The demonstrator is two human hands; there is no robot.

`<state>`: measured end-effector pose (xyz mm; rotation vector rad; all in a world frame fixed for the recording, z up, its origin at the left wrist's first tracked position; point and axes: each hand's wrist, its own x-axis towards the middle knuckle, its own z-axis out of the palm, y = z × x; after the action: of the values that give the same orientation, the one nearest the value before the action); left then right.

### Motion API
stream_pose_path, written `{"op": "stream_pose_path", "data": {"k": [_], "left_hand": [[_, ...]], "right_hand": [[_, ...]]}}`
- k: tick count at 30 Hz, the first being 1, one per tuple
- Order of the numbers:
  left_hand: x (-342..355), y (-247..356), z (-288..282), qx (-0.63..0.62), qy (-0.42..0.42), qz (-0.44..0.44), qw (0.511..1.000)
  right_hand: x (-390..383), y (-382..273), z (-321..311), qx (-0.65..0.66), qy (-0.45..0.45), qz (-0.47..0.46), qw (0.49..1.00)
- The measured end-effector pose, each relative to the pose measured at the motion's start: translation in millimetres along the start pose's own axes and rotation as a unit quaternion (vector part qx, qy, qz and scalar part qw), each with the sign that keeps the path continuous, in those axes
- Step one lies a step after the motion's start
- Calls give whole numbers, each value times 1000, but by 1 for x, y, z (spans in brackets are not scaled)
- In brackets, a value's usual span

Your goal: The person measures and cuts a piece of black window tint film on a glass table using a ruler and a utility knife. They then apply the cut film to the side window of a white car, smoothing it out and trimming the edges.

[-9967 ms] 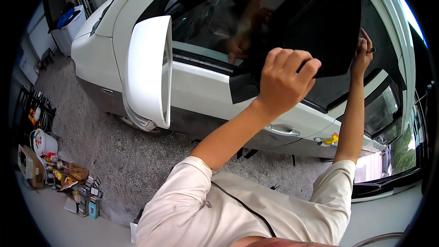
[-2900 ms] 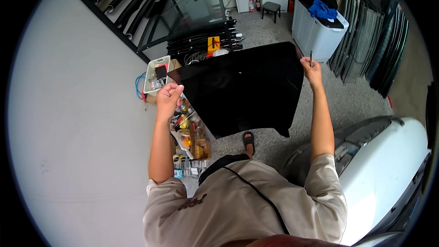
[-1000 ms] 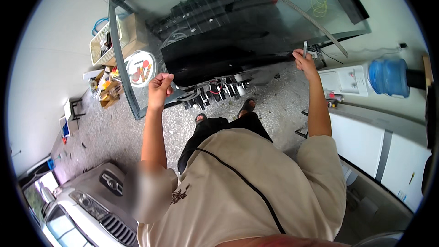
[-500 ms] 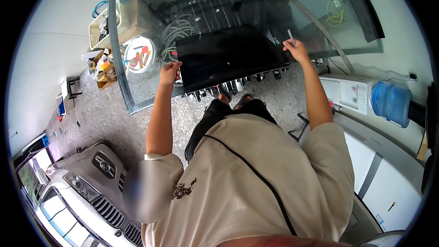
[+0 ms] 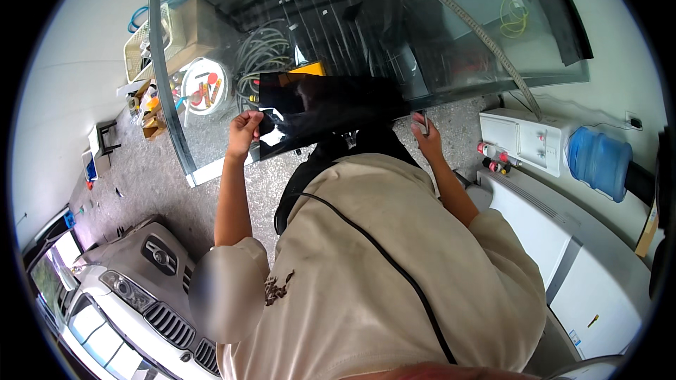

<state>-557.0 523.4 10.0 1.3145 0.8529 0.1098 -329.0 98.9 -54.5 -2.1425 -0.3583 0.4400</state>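
A glossy black sheet of film (image 5: 331,104) spans the space between my two hands at the near edge of the glass-topped table (image 5: 465,95). My left hand (image 5: 243,132) pinches its left edge near the lower corner. At the right end, my right hand (image 5: 428,139) is closed around a slim grey pen-like tool (image 5: 425,122). Those fingers are close to the sheet's right edge, and whether they also grip it I cannot tell. The sheet's near edge hangs over my legs and reflects light at its left end.
A long metal ruler (image 5: 465,17) curves across the glass. Under it lie coiled hoses (image 5: 257,56) and several dark rolls (image 5: 317,10). A yellow item (image 5: 307,69) shows behind the sheet. A white bucket (image 5: 205,86) stands left, a water dispenser (image 5: 521,141) right, a car (image 5: 141,295) lower left.
Both hands have drawn the black sheet toward my body. My right hand came down and inward, my left moved slightly left and nearer. The yellow item has come into sight.
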Motion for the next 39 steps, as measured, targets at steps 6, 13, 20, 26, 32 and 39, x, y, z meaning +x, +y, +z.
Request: {"op": "stream_pose_path", "data": {"k": [6,13,20,26,32,39], "left_hand": [[-3,4,-6,10,-9,-1,1000],[-3,13,-10,-34,27,0,999],[26,2,22,13,146,-55,988],[24,-3,30,46,183,-21,982],[19,-5,30,37,191,-24,981],[18,0,31,34,205,-39,977]], "right_hand": [[8,-6,-5,56,-72,-8,996],[53,-52,-31,125,-146,-31,981],[197,-107,-19,-144,-158,-70,974],[184,-122,-4,-337,-82,-173,922],[179,-161,33,-302,-109,-385,865],[243,-206,95,-425,-188,-450,763]]}}
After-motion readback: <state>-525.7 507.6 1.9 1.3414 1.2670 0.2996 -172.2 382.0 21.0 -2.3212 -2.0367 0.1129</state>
